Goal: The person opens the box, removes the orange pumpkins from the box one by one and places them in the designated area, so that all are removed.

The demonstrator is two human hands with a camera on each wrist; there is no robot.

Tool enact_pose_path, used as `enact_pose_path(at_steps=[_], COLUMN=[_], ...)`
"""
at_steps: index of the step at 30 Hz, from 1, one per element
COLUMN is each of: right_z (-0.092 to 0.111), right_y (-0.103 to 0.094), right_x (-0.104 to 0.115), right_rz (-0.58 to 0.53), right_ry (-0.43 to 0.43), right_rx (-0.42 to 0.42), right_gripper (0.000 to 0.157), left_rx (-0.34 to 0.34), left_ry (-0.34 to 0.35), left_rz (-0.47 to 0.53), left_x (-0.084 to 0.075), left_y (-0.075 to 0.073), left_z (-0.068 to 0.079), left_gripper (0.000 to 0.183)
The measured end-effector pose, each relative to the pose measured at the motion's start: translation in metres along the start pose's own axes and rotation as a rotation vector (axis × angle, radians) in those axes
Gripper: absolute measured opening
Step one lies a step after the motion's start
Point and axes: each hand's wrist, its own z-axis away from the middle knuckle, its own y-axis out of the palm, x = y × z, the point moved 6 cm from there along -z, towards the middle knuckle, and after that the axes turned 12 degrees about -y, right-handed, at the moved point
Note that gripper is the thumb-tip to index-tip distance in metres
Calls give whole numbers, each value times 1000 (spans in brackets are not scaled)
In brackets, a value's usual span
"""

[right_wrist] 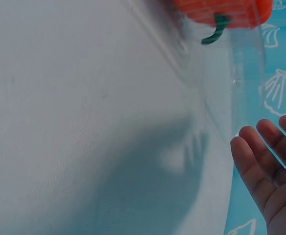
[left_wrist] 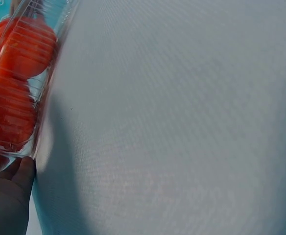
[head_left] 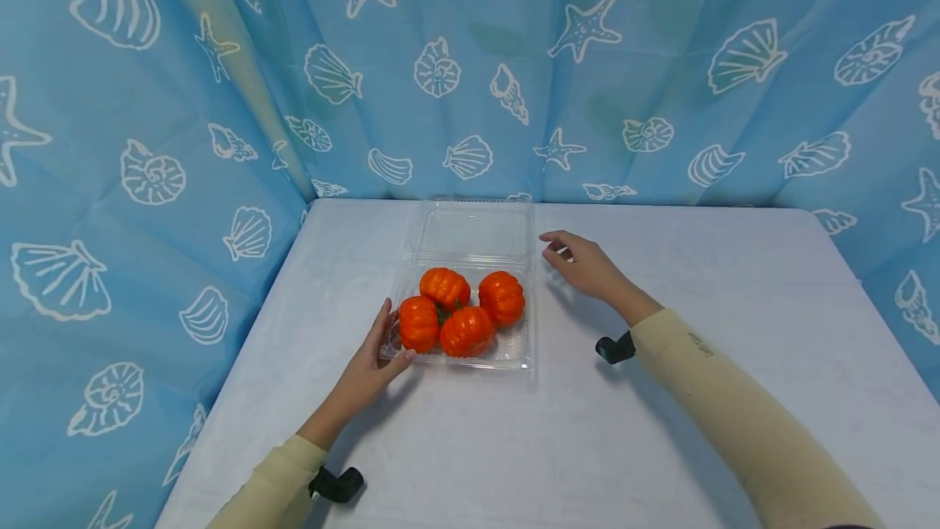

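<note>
The clear box [head_left: 516, 344] sits open on the white table [head_left: 470, 447], its near left corner held by the left hand [head_left: 370, 367] between thumb and fingers; four orange pumpkins [head_left: 467, 331] lie inside. Farther, the right hand [head_left: 583, 265], loosely bent and empty, is beside the lid [head_left: 476, 228].

Container [head_left: 476, 231]: clear, glossy plastic, ribbed wall
Pumpkins [head_left: 468, 333]: glossy, smooth, plastic-looking
Table covering [head_left: 470, 447]: matt woven cloth
Curtain [head_left: 470, 39]: smooth fabric, faint sheen
Sleeves [head_left: 734, 406]: matt cloth
</note>
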Motion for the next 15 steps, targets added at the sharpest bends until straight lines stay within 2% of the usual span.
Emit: enact_pose_path(at_steps=[15], right_z=[15], right_y=[2], right_x=[22], right_rz=[-105], right_ry=[-36], right_rx=[14], right_gripper=[45], left_rx=[-7], left_ry=[-5], left_rz=[-1], left_x=[0], left_y=[0], left_z=[0], left_gripper=[91])
